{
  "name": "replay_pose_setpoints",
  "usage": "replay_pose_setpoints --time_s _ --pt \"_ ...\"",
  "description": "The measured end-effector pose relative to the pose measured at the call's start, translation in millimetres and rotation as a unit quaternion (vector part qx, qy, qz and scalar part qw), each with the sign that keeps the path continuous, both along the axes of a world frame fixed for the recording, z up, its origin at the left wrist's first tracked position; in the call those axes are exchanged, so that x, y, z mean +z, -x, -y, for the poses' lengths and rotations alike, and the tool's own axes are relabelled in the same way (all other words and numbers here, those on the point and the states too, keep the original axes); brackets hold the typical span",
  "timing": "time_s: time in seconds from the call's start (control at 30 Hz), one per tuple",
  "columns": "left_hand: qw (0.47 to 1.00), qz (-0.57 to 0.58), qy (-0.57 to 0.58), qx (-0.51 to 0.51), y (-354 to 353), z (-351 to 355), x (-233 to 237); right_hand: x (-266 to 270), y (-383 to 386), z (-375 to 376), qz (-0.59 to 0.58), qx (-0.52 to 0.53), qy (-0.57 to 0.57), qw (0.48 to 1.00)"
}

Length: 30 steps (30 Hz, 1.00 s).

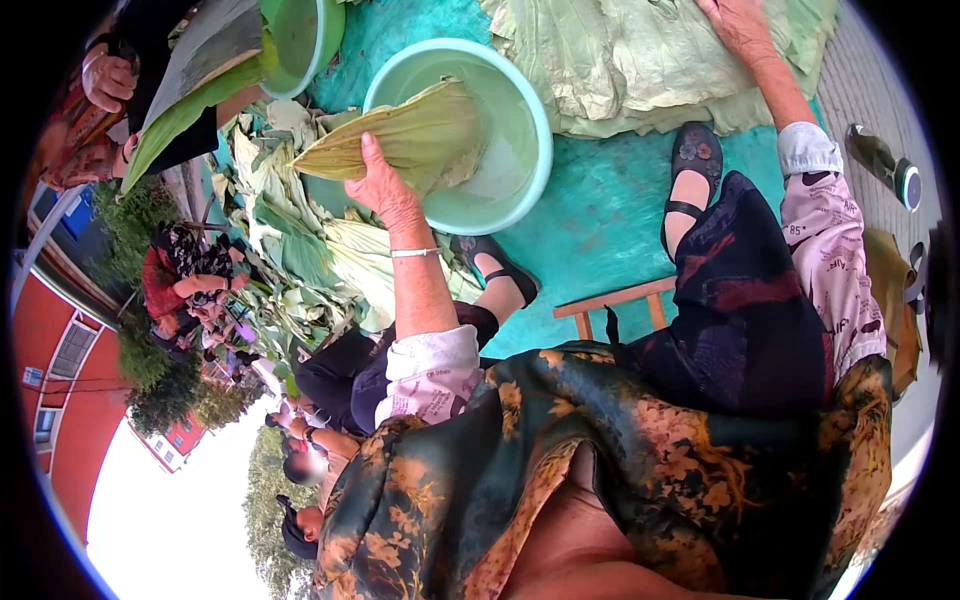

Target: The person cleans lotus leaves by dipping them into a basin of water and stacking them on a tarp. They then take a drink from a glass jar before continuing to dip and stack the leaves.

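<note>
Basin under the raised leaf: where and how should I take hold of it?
I'd grip the basin by its rim on the right, coming from above with the right hand, thumb outside. The round lip stands exposed there, while the left hand holds the leaf over the opposite side, where loose leaves crowd in.

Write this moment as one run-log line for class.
left hand: holding broad yellow-green leaf over round pale-green plastic basin | right hand: on layered pale-green leaves | basin: on turquoise sheet
</note>
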<state>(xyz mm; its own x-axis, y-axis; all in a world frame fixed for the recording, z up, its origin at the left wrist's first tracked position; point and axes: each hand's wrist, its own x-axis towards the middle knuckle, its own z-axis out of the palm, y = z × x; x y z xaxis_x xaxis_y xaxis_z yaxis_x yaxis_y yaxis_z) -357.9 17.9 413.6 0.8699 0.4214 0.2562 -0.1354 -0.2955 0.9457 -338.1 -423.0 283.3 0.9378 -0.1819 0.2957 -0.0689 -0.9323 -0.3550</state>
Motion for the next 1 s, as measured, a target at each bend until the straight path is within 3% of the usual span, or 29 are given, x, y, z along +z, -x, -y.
replay_pose_setpoints --time_s 0.23,0.5,0.67,0.77,0.83,1.0 --pt "0.995 -0.060 -0.044 -0.069 -11.2 -5.6 -98.8 -7.5 -1.5 4.2 -0.006 0.004 0.027 1.000" --pt "0.979 -0.163 0.123 -0.005 -30.5 -3.2 -157.1 -8.3 -2.6 3.4 -0.012 0.006 0.041 0.999" --pt "0.931 -0.310 0.163 0.104 -30.3 -10.5 -177.5 -10.6 -3.8 3.6 -0.017 0.013 0.039 0.999" --pt "0.906 -0.359 0.208 0.086 -34.2 -20.0 -190.8 -12.2 -4.1 4.9 -0.024 0.012 0.039 0.999" --pt "0.867 -0.385 0.309 0.067 -40.1 -37.3 -205.2 -11.6 -3.9 5.2 -0.031 0.010 0.039 0.999" --pt "0.807 -0.417 0.418 0.006 -39.5 -42.7 -190.9 -10.6 -5.3 5.4 -0.027 0.017 0.033 0.999"
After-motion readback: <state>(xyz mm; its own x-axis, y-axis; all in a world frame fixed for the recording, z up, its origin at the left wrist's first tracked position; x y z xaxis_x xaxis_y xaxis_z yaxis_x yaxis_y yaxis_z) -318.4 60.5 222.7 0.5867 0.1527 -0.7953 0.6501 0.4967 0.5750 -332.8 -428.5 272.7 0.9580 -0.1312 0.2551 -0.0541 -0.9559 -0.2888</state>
